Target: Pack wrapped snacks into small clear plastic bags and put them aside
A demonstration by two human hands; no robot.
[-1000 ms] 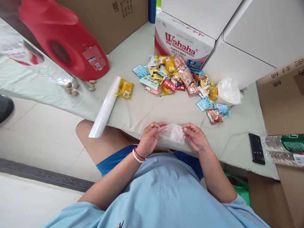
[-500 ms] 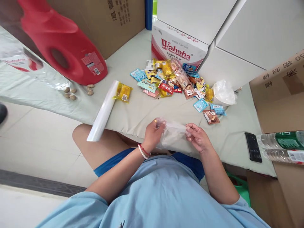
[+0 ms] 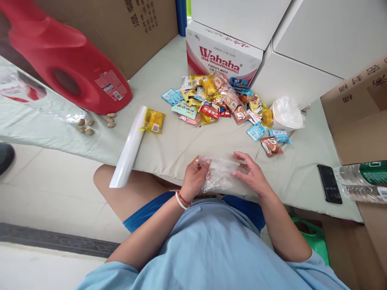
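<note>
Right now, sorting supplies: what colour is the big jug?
Red, the big jug, clearest in the head view.

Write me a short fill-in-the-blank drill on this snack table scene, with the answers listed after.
1. Both hands, the left hand and the right hand, hold a clear plastic ____.
2. The big jug lying at the far left is ____ in colour.
3. The white roll sticks out over the table's near ____.
4. The brand printed on the box behind the snack pile reads ____.

Answers: bag; red; edge; Wahaha
</note>
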